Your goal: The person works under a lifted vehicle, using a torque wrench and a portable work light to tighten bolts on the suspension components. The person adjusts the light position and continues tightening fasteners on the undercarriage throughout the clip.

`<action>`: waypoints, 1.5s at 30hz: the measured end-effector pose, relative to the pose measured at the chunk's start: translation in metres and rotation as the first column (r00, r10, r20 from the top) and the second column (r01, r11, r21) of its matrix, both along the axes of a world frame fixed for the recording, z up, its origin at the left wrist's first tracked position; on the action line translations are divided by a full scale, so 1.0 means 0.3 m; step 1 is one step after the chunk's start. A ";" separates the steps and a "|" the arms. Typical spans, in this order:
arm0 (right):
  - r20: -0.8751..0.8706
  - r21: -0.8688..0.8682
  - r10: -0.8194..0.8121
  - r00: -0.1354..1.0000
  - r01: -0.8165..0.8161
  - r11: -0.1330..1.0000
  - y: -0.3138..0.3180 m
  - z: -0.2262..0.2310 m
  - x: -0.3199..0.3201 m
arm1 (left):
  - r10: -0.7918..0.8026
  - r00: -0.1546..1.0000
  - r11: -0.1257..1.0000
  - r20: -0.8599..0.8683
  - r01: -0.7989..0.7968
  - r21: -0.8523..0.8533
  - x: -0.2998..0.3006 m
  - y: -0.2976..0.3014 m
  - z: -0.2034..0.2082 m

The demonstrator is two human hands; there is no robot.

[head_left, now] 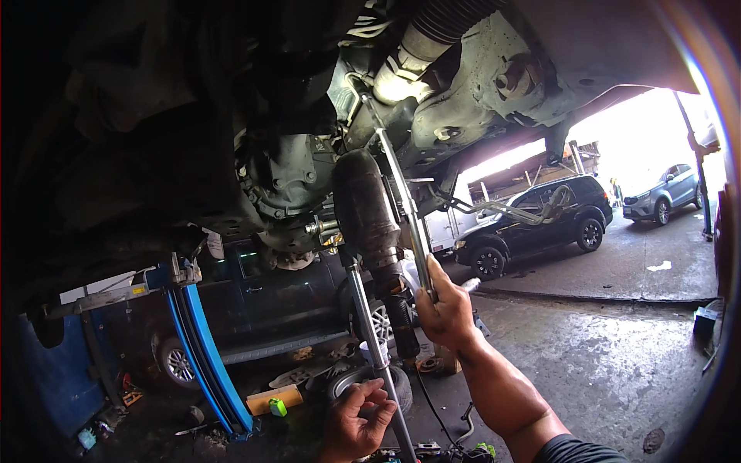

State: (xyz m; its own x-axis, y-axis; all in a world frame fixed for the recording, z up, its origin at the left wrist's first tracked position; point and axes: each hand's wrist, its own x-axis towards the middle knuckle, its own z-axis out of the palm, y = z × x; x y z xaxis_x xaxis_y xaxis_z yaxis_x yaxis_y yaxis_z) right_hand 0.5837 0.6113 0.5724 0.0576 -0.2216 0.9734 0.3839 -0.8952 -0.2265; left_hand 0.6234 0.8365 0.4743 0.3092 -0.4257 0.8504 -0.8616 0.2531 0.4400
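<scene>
My right hand is closed around the lower end of a long chrome extension bar. The bar slants up to the car's underside, beside a pale pipe. A light-coloured tip sticks out beyond that hand. Lower down, my left hand has its fingers curled toward the thumb, close beside a slim metal pole. Whatever those fingers may hold is too small or hidden. Between the pole and the bar hangs a dark, tapering cylinder with a narrow black lower end. Left of it is a bolted metal housing.
A blue lift post stands left, with a dark vehicle behind it. A tyre, a yellow cylinder and a cable lie below. A black SUV and a grey-blue car are parked outside.
</scene>
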 end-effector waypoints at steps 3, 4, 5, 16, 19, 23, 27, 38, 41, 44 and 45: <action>-0.068 0.008 0.015 0.998 -0.014 1.000 -0.010 0.054 0.019 | 0.015 1.000 1.000 -0.019 -0.015 0.008 0.006 0.005 -0.018; -0.043 -0.004 0.013 0.999 -0.013 1.000 -0.011 0.066 0.034 | 0.023 0.999 1.000 -0.033 -0.023 0.018 0.010 0.004 -0.021; -0.018 -0.016 0.011 1.000 -0.012 1.000 -0.009 0.080 0.044 | 0.023 0.999 1.000 -0.033 -0.022 0.020 0.011 0.003 -0.022; 0.077 -0.031 0.088 0.993 -0.086 0.996 0.037 0.138 0.086 | 0.048 0.999 0.999 -0.023 -0.048 0.011 0.035 0.030 -0.054; 0.082 -0.015 0.166 0.983 -0.166 0.986 0.067 0.139 0.086 | 0.069 0.998 0.997 -0.017 -0.068 0.021 0.029 0.032 -0.038; 0.058 0.055 0.237 0.970 -0.240 0.969 0.104 0.142 0.075 | 0.134 0.990 0.991 0.047 -0.134 -0.013 0.044 0.002 0.027; 0.087 0.062 0.271 0.959 -0.277 0.959 0.112 0.140 0.098 | -0.047 0.993 0.987 -0.109 0.029 -0.157 0.075 -0.082 0.112; 0.035 0.012 0.202 0.979 -0.202 0.979 0.013 0.131 0.059 | -0.235 0.966 0.970 -0.109 0.226 -0.089 0.053 -0.210 0.233; -0.010 0.024 0.150 0.989 -0.149 0.989 -0.026 0.127 0.036 | -0.202 0.976 0.978 -0.081 0.196 -0.070 0.040 -0.217 0.242; -0.010 0.001 0.108 0.994 -0.108 0.994 -0.053 0.131 0.037 | -0.175 0.983 0.983 -0.052 0.171 -0.070 0.040 -0.220 0.242; 0.016 -0.032 0.074 0.997 -0.074 0.997 -0.064 0.135 0.038 | -0.156 0.987 0.986 -0.045 0.153 -0.063 0.034 -0.217 0.246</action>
State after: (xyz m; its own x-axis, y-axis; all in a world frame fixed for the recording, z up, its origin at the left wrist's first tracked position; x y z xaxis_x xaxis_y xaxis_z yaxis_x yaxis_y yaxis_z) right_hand 0.5950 0.5920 0.6128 0.0556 -0.1865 0.9809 0.4529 -0.8708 -0.1912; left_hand 0.6336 0.7715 0.5482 0.2863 -0.4212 0.8606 -0.7875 0.4083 0.4617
